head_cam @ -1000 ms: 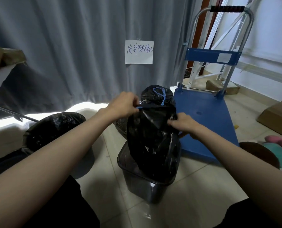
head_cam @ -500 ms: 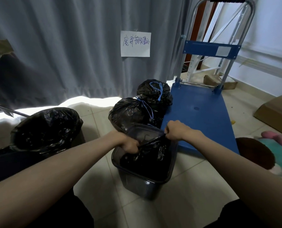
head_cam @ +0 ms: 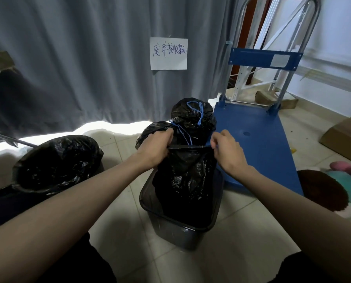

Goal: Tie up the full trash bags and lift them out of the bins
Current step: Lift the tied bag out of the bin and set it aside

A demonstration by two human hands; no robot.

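Observation:
A black trash bag (head_cam: 186,180) stands partly raised out of a dark square bin (head_cam: 176,231) on the tiled floor. My left hand (head_cam: 157,148) grips the left side of the bag's top edge, and my right hand (head_cam: 226,151) grips the right side, stretching the mouth taut between them. Behind the bin lie two tied black bags (head_cam: 193,115) with blue drawstrings. At the left stands a round bin lined with a black bag (head_cam: 56,162), its mouth wide.
A blue platform trolley (head_cam: 258,144) stands right of the bin, its handle upright. A grey curtain with a paper sign (head_cam: 168,53) hangs behind. Cardboard boxes (head_cam: 346,137) and a plush toy (head_cam: 334,188) lie at the right.
Both hands pushed the bag down into the bin half a second ago, and have since pulled its top edge back up above the rim.

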